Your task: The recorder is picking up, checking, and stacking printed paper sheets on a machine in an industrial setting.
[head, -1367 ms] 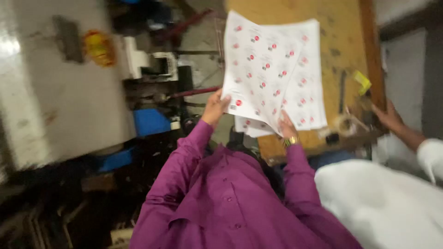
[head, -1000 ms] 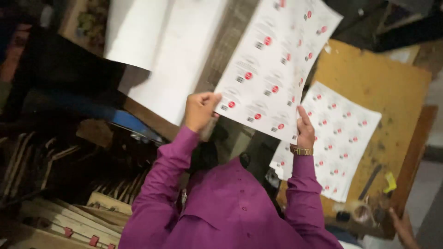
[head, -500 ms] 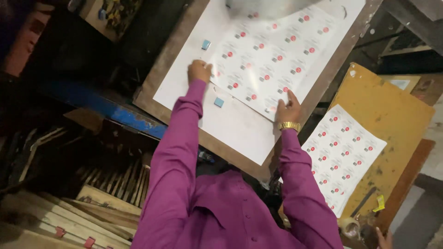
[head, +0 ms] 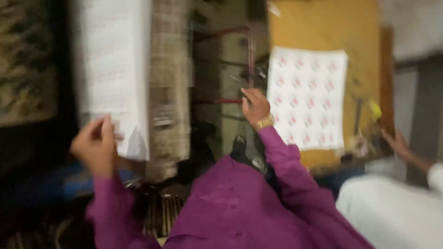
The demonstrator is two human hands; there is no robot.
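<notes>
A white sheet printed with small red marks point(head: 113, 78) lies on a flat bed at the left, badly blurred. My left hand point(head: 94, 145), in a purple sleeve, is at the sheet's near edge with fingers raised; blur hides whether it grips the paper. My right hand point(head: 255, 107), wearing a gold wristwatch, is stretched out with loose fingers and nothing in it, just left of a stack of similar printed sheets point(head: 308, 97) on a yellow-brown board point(head: 318, 23).
A dark machine frame with red rods point(head: 221, 101) stands between the bed and the board. At the right, another person in white point(head: 392, 207) has a hand point(head: 398, 144) at the board's near edge beside small tools point(head: 374, 110).
Both hands have come off the sheet they pressed flat on the bed. My right hand has swung right toward the stack on the yellow board. The view has turned and blurred.
</notes>
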